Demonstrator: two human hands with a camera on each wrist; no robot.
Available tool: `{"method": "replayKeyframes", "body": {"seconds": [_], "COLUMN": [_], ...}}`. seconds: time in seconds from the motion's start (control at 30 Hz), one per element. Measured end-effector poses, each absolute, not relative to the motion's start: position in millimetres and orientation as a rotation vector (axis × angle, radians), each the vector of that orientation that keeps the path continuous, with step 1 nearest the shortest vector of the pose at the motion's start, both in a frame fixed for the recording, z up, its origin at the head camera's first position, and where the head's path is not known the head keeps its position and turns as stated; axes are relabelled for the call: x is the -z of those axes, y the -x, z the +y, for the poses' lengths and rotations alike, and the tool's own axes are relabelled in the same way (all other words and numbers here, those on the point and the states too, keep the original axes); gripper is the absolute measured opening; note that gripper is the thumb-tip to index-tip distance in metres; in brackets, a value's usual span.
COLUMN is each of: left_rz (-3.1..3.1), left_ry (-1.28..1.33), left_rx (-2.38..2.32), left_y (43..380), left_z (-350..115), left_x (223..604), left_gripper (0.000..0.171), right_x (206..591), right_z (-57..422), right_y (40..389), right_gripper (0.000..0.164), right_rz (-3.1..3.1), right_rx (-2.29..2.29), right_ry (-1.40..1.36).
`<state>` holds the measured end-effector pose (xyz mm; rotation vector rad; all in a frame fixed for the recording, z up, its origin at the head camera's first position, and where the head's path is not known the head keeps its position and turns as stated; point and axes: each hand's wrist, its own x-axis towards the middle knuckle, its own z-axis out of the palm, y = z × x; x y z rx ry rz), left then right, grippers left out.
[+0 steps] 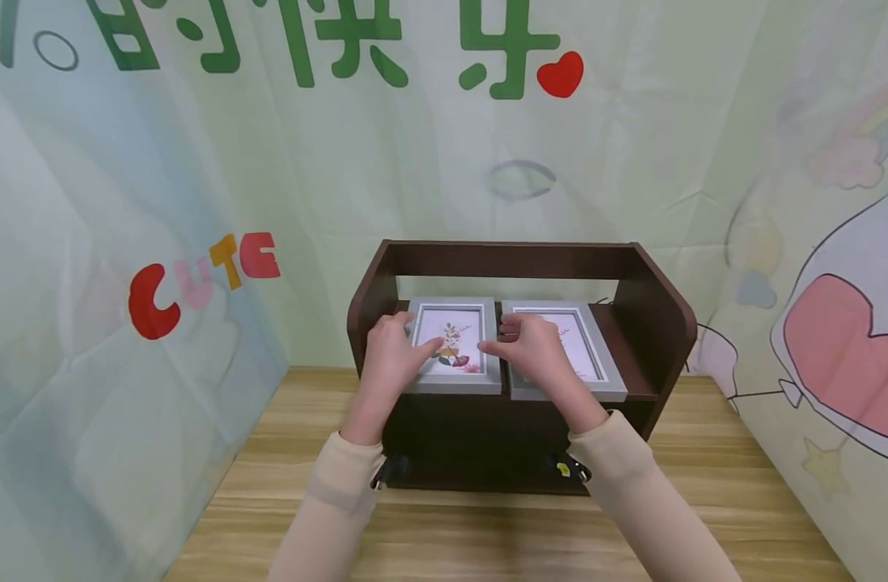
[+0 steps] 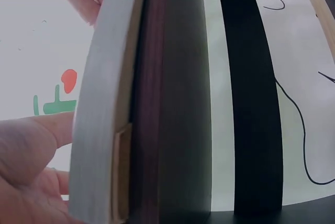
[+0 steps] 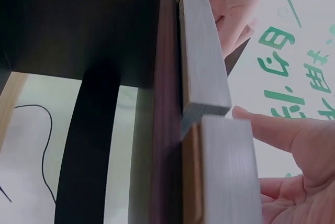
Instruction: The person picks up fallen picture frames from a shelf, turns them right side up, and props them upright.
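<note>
Two grey picture frames lie face up side by side on a dark brown shelf [image 1: 636, 364]. The left picture frame [image 1: 458, 386] shows a plant print; the right picture frame [image 1: 604, 356] is partly covered by my right hand [image 1: 537, 352]. My left hand [image 1: 393, 356] is at the left frame's left edge, thumb stretched over its print. My right hand hovers at the gap between the frames, thumb pointing to the left frame's right edge. In the right wrist view, that thumb reaches the corner of the left frame [image 3: 204, 46], beyond the right frame [image 3: 230, 171].
The shelf has raised side panels [image 1: 666, 323] and a back rail [image 1: 513, 260]. It stands on a wood-grain table [image 1: 269, 469]. A printed cloth backdrop [image 1: 327, 186] surrounds it at the back and both sides.
</note>
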<state>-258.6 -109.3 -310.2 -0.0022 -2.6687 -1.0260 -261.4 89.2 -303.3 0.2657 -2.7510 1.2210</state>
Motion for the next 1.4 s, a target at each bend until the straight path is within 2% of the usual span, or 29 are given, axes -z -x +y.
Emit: {"method": "replayKeyframes", "body": {"seconds": [0.3,0.5,0.73,0.8,1.03,1.27,1.4], "left_rz": [-2.666,-2.681,-2.699,-2.702,-2.684,-2.679,-2.655], "left_ry": [-0.023,-0.042,-0.052,-0.052,-0.064,-0.075,-0.078], "left_rx": [0.982,0.988,0.983,0.989,1.010,1.040,1.070], "left_y": [261,261,261,261,260,259,259], "left_z": [-113,-114,-113,-113,-113,-112,-112], "left_x": [317,319,319,319,319,319,322], "left_gripper": [0.064,0.064,0.062,0.062,0.055,0.050,0.049], "right_x": [294,291,290,291,290,290,291], "right_z": [73,66,66,66,68,69,68], "right_y": [263,267,264,263,263,263,262], "right_gripper": [0.065,0.060,0.070,0.067,0.038,0.033,0.041], "right_rz": [-2.862,-2.897,-2.943,-2.938,-2.922,-2.936,-2.937], "right_rx": [-1.061,-0.966,-0.984,-0.977,-0.980,-1.017,-1.040], "right_ry": [-0.272,-0.296,-0.281,-0.282,-0.254,-0.229,-0.203]}}
